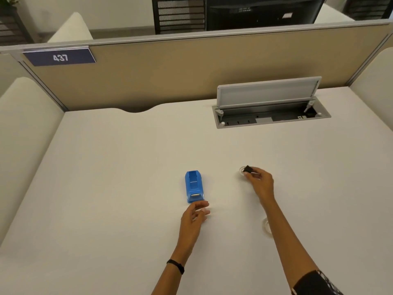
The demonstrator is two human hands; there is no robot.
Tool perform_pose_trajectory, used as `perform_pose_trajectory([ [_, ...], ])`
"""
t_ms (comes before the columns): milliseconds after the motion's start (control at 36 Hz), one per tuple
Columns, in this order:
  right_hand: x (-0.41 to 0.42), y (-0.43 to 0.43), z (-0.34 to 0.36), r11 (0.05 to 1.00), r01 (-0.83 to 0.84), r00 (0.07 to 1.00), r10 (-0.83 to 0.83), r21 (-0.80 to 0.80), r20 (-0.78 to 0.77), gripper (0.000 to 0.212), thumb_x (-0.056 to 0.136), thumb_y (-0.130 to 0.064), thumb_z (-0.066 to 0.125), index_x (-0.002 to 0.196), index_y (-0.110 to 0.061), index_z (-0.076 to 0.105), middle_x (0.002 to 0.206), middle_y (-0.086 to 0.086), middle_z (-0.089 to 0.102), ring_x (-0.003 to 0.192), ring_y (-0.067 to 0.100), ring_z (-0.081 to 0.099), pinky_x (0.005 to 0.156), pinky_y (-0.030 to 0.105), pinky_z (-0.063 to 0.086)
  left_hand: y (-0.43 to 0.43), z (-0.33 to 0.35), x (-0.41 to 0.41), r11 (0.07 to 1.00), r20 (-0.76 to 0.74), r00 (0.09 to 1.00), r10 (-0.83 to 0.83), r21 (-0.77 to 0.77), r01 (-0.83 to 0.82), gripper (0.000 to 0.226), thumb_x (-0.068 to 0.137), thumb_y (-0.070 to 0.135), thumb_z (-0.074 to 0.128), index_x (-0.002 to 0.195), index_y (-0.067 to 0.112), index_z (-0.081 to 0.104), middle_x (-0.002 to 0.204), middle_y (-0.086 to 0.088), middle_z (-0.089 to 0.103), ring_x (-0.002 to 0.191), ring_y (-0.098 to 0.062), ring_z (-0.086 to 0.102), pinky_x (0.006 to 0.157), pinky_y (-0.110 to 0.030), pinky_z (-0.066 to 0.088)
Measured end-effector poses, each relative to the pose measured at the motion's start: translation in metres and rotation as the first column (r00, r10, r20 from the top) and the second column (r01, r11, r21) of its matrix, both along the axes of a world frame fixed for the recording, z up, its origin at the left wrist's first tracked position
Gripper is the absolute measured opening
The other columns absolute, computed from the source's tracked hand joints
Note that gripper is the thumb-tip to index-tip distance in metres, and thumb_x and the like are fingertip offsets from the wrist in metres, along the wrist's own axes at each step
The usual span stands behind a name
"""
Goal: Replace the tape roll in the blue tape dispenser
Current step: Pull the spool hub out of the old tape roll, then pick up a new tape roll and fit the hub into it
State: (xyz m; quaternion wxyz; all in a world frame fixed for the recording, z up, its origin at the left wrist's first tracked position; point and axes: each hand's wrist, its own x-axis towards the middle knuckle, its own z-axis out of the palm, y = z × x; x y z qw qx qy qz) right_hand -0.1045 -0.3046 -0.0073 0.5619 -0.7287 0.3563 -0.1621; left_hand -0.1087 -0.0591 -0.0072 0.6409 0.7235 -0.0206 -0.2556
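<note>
The blue tape dispenser (194, 186) stands on the white desk (119, 171), its roll bay showing no roll and its metal cutter toward me. My left hand (196, 213) hovers just in front of it, fingers loosely curled, holding nothing. To the right, my right hand (258, 181) pinches a small black spool (247, 168) over a clear tape roll (242, 171) that lies on the desk. A second clear tape roll (266, 227) lies nearer me, partly hidden by my right forearm.
An open grey cable hatch (270, 111) with its lid raised sits at the back right of the desk. A beige partition (191, 71) with a sign reading 437 (60, 57) closes the far side, and low white side panels flank the desk.
</note>
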Motion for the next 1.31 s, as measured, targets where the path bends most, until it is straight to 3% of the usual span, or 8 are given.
perform_pose_trajectory([
  [167, 0.021, -0.022, -0.005, 0.993, 0.087, 0.996, -0.09, -0.083, -0.029, 0.026, 0.078, -0.006, 0.069, 0.103, -0.001, 0.065, 0.103, 0.021, 0.068, 0.094, 0.032, 0.063, 0.084, 0.034, 0.048, 0.023, -0.008, 0.001, 0.998, -0.018, 0.999, 0.038, 0.051, -0.037, 0.017, 0.094, 0.015, 0.048, 0.106, 0.017, 0.061, 0.112, -0.001, 0.066, 0.098, -0.015, 0.066, 0.091, -0.031, 0.053],
  [389, 0.024, -0.023, -0.008, 0.983, 0.105, 0.994, -0.104, -0.151, 0.015, 0.025, 0.079, -0.002, 0.067, 0.102, 0.002, 0.061, 0.108, 0.023, 0.063, 0.099, 0.035, 0.059, 0.082, 0.03, 0.044, 0.034, -0.012, -0.007, 0.998, -0.076, 0.997, 0.029, 0.057, -0.024, 0.018, 0.095, 0.012, 0.045, 0.101, 0.017, 0.062, 0.105, 0.0, 0.068, 0.087, -0.007, 0.068, 0.071, -0.014, 0.054],
  [528, 0.011, -0.022, -0.004, 0.979, 0.122, 0.991, -0.111, -0.166, 0.076, 0.031, 0.079, 0.0, 0.066, 0.107, 0.006, 0.056, 0.116, 0.025, 0.057, 0.106, 0.035, 0.055, 0.068, -0.004, 0.04, 0.031, -0.011, -0.013, 0.999, -0.091, 0.996, 0.008, 0.043, -0.005, 0.019, 0.096, 0.012, 0.046, 0.105, 0.014, 0.062, 0.105, -0.003, 0.069, 0.092, -0.014, 0.068, 0.076, -0.018, 0.055],
  [667, -0.02, 0.002, 0.01, 0.979, 0.113, 0.983, -0.086, -0.168, 0.161, 0.023, 0.08, -0.001, 0.065, 0.102, -0.002, 0.06, 0.108, 0.018, 0.061, 0.093, 0.026, 0.058, 0.062, 0.0, 0.043, 0.024, -0.006, -0.025, 0.999, -0.113, 0.993, -0.033, 0.022, 0.036, 0.018, 0.096, 0.013, 0.046, 0.103, 0.017, 0.061, 0.105, -0.005, 0.068, 0.094, -0.018, 0.066, 0.079, -0.023, 0.055],
  [806, -0.06, 0.046, 0.012, 0.988, -0.111, 0.986, 0.123, -0.106, 0.112, 0.019, 0.078, -0.001, 0.068, 0.096, -0.007, 0.064, 0.095, 0.01, 0.065, 0.075, 0.018, 0.061, 0.059, 0.005, 0.045, 0.016, 0.002, -0.041, 0.995, -0.136, 0.985, -0.103, -0.016, 0.102, 0.02, 0.096, 0.015, 0.047, 0.11, 0.014, 0.06, 0.106, -0.007, 0.069, 0.094, -0.019, 0.067, 0.078, -0.022, 0.056],
  [972, -0.098, 0.092, 0.003, 0.852, -0.514, 0.857, 0.516, -0.102, -0.014, 0.024, 0.077, -0.004, 0.068, 0.093, -0.021, 0.065, 0.095, 0.002, 0.067, 0.085, 0.015, 0.064, 0.073, 0.021, 0.052, 0.009, 0.009, -0.058, 0.988, -0.199, 0.969, -0.149, -0.057, 0.14, 0.023, 0.095, 0.024, 0.048, 0.117, 0.02, 0.053, 0.108, -0.009, 0.068, 0.095, -0.02, 0.068, 0.077, -0.024, 0.057],
  [1167, -0.119, 0.122, -0.001, 0.771, -0.618, 0.784, 0.617, -0.154, -0.06, 0.033, 0.08, -0.018, 0.065, 0.09, -0.05, 0.061, 0.087, -0.005, 0.062, 0.082, 0.004, 0.059, 0.072, 0.013, 0.047, 0.015, 0.011, -0.072, 0.99, -0.092, 0.988, -0.125, -0.08, 0.118, 0.019, 0.092, 0.025, 0.055, 0.102, 0.018, 0.069, 0.099, -0.008, 0.074, 0.093, -0.021, 0.069, 0.08, -0.038, 0.059],
  [1306, -0.131, 0.114, 0.0, 0.736, -0.648, 0.76, 0.642, -0.194, -0.104, 0.039, 0.079, -0.015, 0.067, 0.112, -0.034, 0.058, 0.1, -0.005, 0.057, 0.09, -0.001, 0.054, 0.077, 0.011, 0.044, 0.021, 0.009, -0.08, 0.996, -0.078, 0.995, -0.063, -0.064, 0.058, 0.014, 0.091, 0.021, 0.057, 0.092, 0.022, 0.071, 0.09, -0.004, 0.073, 0.086, -0.02, 0.069, 0.074, -0.028, 0.058],
])
